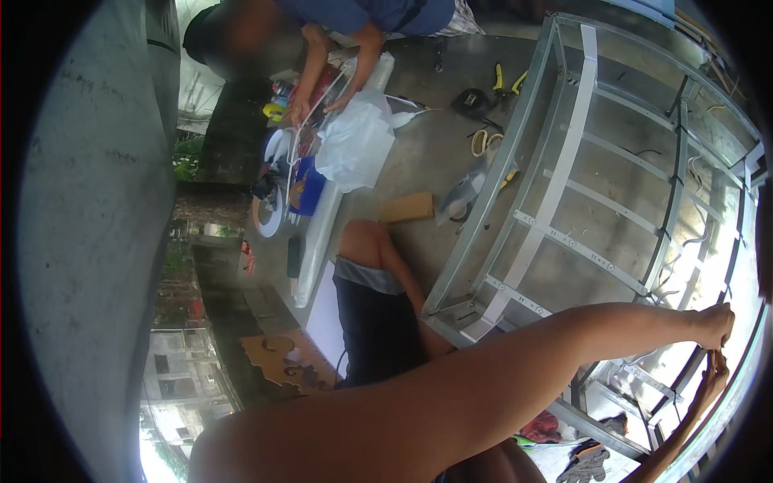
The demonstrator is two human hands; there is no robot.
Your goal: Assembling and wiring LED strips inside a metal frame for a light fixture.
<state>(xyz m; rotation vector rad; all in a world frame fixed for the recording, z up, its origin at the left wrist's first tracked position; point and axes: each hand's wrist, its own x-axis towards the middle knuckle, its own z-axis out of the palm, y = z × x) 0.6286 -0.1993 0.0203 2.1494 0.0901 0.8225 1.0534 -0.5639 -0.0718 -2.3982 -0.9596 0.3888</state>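
Note:
My left arm reaches across the picture from the lower left, and my left hand (715,324) is at the far right with its fingers curled. My right hand (712,372) comes up from the lower right edge, so the fingertips of both hands meet. They pinch something small and thin against the outer rail of a large galvanised metal frame (555,181). The pinched thing is too small to make out. The frame lies on the concrete floor, with flat cross strips and thin wires inside it.
Another person at the top handles white cord (302,129) beside a white plastic bag (356,141). Yellow-handled pliers (507,80), a black tape measure (471,101), snips (481,142) and a cardboard box (407,208) lie left of the frame. Work gloves (588,464) lie at the bottom.

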